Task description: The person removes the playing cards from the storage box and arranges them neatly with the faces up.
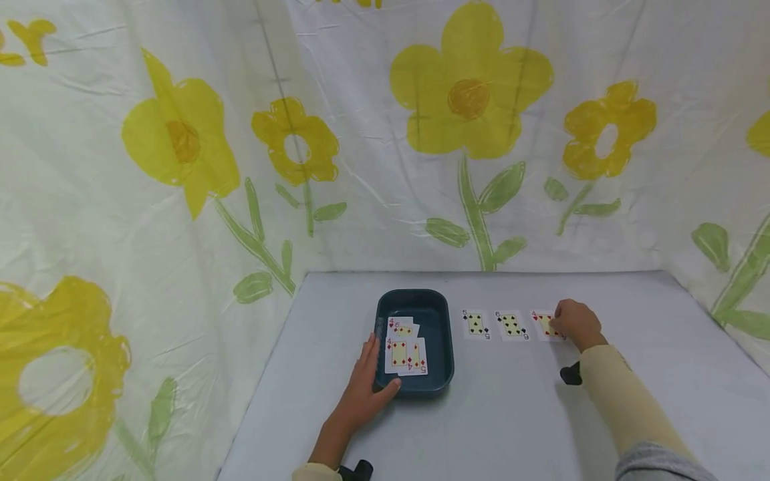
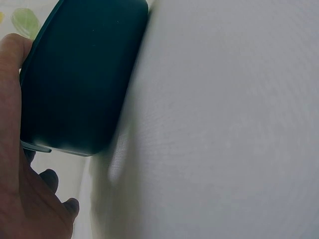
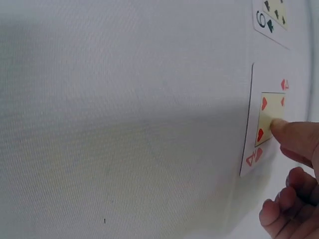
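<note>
Skidding threatens the four of hearts [image 3: 265, 117] if your right hand [image 1: 577, 323], pinch unclear, drags; left hand [image 1: 359, 389], thumb spread, touches the tray [image 1: 438, 334].

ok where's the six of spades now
In the head view, the six of spades lies right of the tray, between the black five and four of hearts.

White, creased sheeting [image 1: 367, 234] hangs at the far, left and right sides, printed with yellow flowers [image 1: 472, 40] on green stems [image 1: 474, 214]. One large bloom [image 1: 102, 324] sits low at left. The pale, plain surface [image 1: 493, 434] reaches the far sheeting under soft light, its shadows faint.
</note>
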A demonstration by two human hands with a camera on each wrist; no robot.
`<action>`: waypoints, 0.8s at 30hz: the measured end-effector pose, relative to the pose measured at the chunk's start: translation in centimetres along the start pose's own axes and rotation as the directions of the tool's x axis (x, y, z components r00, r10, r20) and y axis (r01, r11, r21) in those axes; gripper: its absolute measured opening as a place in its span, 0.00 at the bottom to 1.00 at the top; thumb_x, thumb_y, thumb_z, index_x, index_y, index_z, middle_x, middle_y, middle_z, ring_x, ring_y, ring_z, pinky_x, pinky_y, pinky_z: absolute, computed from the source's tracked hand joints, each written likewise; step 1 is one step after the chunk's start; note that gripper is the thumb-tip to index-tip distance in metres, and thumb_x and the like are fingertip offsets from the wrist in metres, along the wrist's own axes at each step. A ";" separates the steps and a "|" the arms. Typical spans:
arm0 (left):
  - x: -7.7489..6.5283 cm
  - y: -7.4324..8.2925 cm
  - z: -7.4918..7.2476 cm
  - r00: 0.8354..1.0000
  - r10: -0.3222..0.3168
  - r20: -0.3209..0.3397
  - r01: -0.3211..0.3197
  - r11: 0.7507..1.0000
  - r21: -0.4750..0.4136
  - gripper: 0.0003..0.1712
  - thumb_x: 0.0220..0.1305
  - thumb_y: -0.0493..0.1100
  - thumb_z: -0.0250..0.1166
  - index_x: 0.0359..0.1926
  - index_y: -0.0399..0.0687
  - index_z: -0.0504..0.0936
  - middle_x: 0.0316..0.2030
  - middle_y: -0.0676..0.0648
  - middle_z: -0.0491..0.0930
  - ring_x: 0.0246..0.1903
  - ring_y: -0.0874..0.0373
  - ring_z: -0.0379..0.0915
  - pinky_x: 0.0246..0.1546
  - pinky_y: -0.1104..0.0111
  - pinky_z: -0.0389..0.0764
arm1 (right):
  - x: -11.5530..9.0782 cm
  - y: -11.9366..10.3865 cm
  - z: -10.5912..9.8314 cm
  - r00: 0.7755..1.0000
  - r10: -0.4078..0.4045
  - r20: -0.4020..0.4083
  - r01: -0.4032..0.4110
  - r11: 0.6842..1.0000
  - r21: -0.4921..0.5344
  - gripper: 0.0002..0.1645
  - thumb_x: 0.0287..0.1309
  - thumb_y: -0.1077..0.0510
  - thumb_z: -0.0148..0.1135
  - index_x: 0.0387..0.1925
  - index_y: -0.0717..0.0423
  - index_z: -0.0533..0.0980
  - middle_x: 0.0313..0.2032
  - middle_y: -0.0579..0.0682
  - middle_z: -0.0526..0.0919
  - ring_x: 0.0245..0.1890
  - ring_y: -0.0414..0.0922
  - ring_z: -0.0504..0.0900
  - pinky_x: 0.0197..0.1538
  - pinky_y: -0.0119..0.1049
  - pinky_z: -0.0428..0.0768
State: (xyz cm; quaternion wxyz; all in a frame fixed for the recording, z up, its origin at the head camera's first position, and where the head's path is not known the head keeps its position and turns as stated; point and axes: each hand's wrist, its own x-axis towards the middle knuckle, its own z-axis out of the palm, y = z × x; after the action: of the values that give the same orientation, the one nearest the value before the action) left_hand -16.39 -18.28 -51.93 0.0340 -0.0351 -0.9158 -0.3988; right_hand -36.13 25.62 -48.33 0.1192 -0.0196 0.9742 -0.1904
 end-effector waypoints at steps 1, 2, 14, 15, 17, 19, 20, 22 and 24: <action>0.0 0.0 0.0 1.000 -0.001 0.001 0.001 1.000 0.000 0.53 0.67 0.61 0.62 0.81 0.50 0.43 0.80 0.54 0.36 0.77 0.53 0.32 0.72 0.44 0.44 | 0.0 0.1 0.0 1.000 0.006 0.002 -0.006 1.000 0.007 0.14 0.59 0.61 0.62 0.38 0.72 0.75 0.31 0.61 0.79 0.32 0.55 0.76 0.34 0.47 0.76; 0.0 0.0 0.0 1.000 -0.002 0.000 0.002 1.000 0.002 0.53 0.67 0.61 0.62 0.81 0.50 0.43 0.80 0.54 0.36 0.77 0.53 0.32 0.72 0.44 0.44 | 0.0 0.1 0.0 1.000 0.012 0.005 -0.012 1.000 0.015 0.15 0.60 0.60 0.63 0.38 0.72 0.75 0.31 0.61 0.79 0.32 0.55 0.76 0.35 0.47 0.76; 0.0 0.1 0.1 1.000 -0.010 0.001 0.010 1.000 0.002 0.53 0.67 0.60 0.63 0.81 0.50 0.44 0.80 0.55 0.36 0.77 0.53 0.33 0.71 0.44 0.44 | 0.3 0.4 -0.5 1.000 -0.027 -0.009 0.027 0.997 0.071 0.15 0.63 0.60 0.61 0.37 0.74 0.77 0.32 0.61 0.80 0.35 0.57 0.76 0.41 0.51 0.76; 0.0 0.1 0.1 1.000 -0.008 0.000 0.008 1.000 0.002 0.53 0.67 0.60 0.63 0.81 0.50 0.44 0.80 0.55 0.36 0.77 0.53 0.33 0.71 0.44 0.44 | 0.3 0.4 -0.6 0.999 -0.032 -0.016 0.033 0.997 0.070 0.15 0.63 0.60 0.61 0.37 0.73 0.78 0.32 0.61 0.80 0.35 0.56 0.76 0.41 0.51 0.76; 0.0 0.1 0.1 1.000 -0.003 -0.001 0.003 1.000 -0.001 0.53 0.67 0.60 0.63 0.81 0.49 0.44 0.80 0.54 0.36 0.77 0.52 0.33 0.71 0.43 0.45 | 0.4 0.1 -0.8 0.999 -0.037 -0.021 0.039 0.996 0.077 0.15 0.64 0.59 0.61 0.37 0.72 0.78 0.32 0.60 0.80 0.35 0.56 0.76 0.40 0.50 0.76; 0.0 0.0 0.1 1.000 0.002 0.000 -0.002 1.000 -0.002 0.53 0.67 0.59 0.63 0.81 0.49 0.44 0.80 0.54 0.36 0.77 0.52 0.33 0.71 0.43 0.45 | 0.4 -0.3 -0.9 0.999 -0.041 -0.017 0.042 0.995 0.094 0.15 0.64 0.59 0.61 0.37 0.72 0.78 0.31 0.60 0.80 0.34 0.55 0.76 0.38 0.49 0.76; 0.0 0.0 0.1 1.000 0.004 0.001 -0.004 1.000 -0.003 0.53 0.67 0.59 0.63 0.81 0.48 0.44 0.80 0.54 0.36 0.77 0.52 0.33 0.71 0.43 0.45 | 0.4 -0.6 -1.0 0.999 -0.048 -0.016 0.049 0.994 0.102 0.15 0.64 0.59 0.61 0.37 0.72 0.78 0.31 0.59 0.80 0.34 0.55 0.76 0.38 0.48 0.76; 0.0 -0.2 0.2 1.000 0.002 0.000 -0.002 1.000 0.000 0.53 0.66 0.60 0.63 0.81 0.48 0.44 0.80 0.54 0.36 0.77 0.52 0.33 0.71 0.43 0.45 | 0.4 -1.3 -1.0 0.998 -0.061 -0.016 0.062 0.991 0.120 0.15 0.65 0.59 0.61 0.37 0.72 0.78 0.31 0.58 0.80 0.33 0.53 0.76 0.36 0.46 0.76; 0.0 -0.3 0.3 1.000 -0.004 0.000 0.004 1.000 0.005 0.54 0.66 0.62 0.62 0.81 0.49 0.44 0.80 0.54 0.36 0.77 0.52 0.33 0.71 0.44 0.45 | 0.5 -2.0 -0.9 0.997 -0.081 -0.022 0.083 0.988 0.128 0.15 0.65 0.58 0.60 0.36 0.71 0.78 0.30 0.57 0.80 0.31 0.52 0.76 0.35 0.45 0.76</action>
State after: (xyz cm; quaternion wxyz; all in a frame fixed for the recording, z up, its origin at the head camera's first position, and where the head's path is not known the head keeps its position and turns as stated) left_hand -16.39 -18.27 -52.30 0.0333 -0.0331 -0.9167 -0.3967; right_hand -36.86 24.04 -46.83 0.1043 -0.0502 0.9592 -0.2578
